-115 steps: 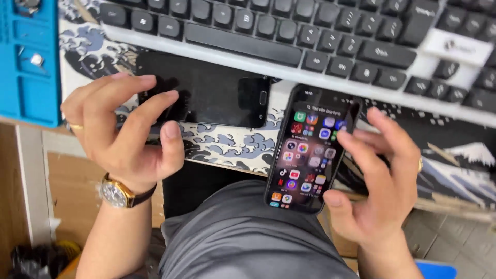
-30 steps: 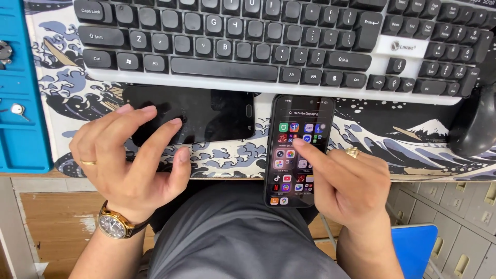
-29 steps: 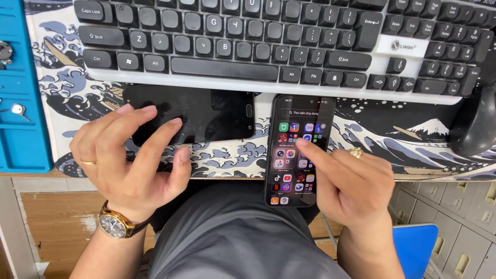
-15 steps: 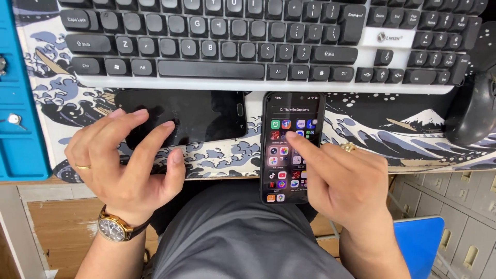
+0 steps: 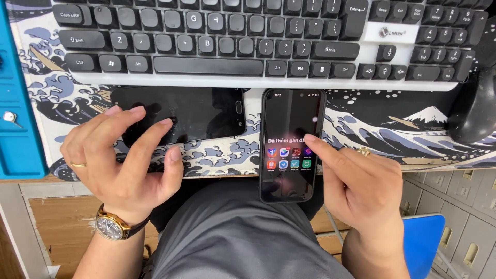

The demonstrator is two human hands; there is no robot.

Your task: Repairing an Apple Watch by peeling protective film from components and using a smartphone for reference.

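The lit smartphone (image 5: 292, 144) lies upright on the wave-print desk mat (image 5: 392, 121), its lower end overhanging the desk edge above the person's grey-clad lap (image 5: 243, 237). Its screen is mostly dark, with two short rows of coloured app icons across the middle. The right hand (image 5: 361, 191) sits at about four o'clock from the phone; its index fingertip (image 5: 309, 139) touches the screen near the right edge, just above the icon rows, while the other fingers are loosely curled beside the phone and grip nothing. A gold ring (image 5: 364, 151) shows on that hand.

At nine o'clock from the lit phone, just beside it, a second smartphone (image 5: 186, 111) lies sideways on the mat with a black, unlit screen. The left hand (image 5: 124, 165) hovers over its lower left part, fingers spread and relaxed, holding nothing; whether the fingertips (image 5: 165, 122) touch the glass cannot be told. That hand wears a ring, and the wrist a gold watch (image 5: 111, 227).

At twelve o'clock a white keyboard (image 5: 268, 41) with dark keys spans the mat. A black computer mouse (image 5: 473, 111) lies at three o'clock, and a blue tray (image 5: 20, 129) at nine o'clock, at the far left edge.
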